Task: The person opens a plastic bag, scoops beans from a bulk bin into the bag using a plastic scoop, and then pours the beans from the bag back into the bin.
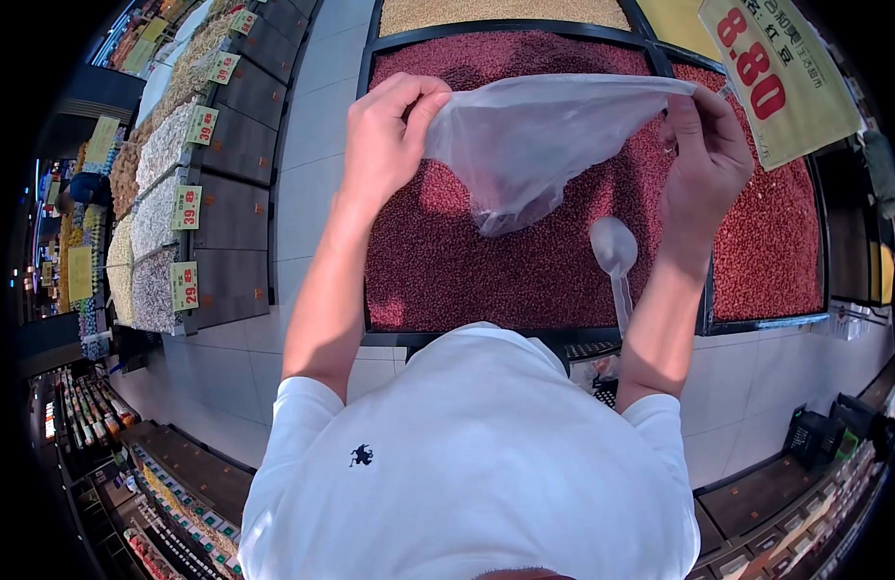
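Note:
A thin clear plastic bag (525, 126) is stretched sideways between my two hands, its bottom hanging loosely over a bin of dark red beans (447, 261). My left hand (397, 130) pinches one top corner between thumb and fingers. At the other corner, my right hand (704, 145) grips the bag's edge, thumb against fingers. The bag hangs slack and looks to have nothing in it. On the beans, near my right forearm, lies a clear plastic scoop (614, 246) with its handle pointing towards me.
Brighter red beans (762, 242) fill the bin on the right, under a yellow price sign (781, 77) reading 8.80. Pale grain (505, 14) lies in a bin at the far side. Across the aisle on the left stand more bins with price tags (185, 285).

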Demonstrator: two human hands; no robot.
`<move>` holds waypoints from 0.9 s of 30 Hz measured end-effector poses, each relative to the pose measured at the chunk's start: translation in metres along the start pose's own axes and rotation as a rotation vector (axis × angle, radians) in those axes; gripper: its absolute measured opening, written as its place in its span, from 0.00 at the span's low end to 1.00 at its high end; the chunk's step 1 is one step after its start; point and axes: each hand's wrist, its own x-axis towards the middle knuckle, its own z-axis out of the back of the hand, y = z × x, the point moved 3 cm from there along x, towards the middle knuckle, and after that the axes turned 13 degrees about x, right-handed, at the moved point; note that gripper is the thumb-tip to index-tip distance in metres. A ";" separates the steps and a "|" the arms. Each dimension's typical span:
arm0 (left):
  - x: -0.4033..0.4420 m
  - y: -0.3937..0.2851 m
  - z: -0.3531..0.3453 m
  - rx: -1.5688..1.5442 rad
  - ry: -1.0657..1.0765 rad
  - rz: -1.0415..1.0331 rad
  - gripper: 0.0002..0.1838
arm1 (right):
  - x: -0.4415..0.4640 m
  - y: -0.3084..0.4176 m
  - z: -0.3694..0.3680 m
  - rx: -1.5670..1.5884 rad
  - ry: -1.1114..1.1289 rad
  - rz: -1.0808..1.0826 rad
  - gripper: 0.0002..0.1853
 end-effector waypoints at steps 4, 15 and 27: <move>0.007 -0.004 0.001 -0.008 -0.004 -0.009 0.07 | 0.002 0.003 0.004 -0.027 -0.029 0.064 0.08; 0.024 -0.020 0.005 -0.018 -0.041 -0.042 0.07 | 0.008 0.012 0.017 -0.007 -0.023 0.117 0.07; 0.032 -0.027 0.004 -0.028 -0.103 -0.075 0.08 | 0.011 0.030 0.018 -0.092 -0.026 0.156 0.07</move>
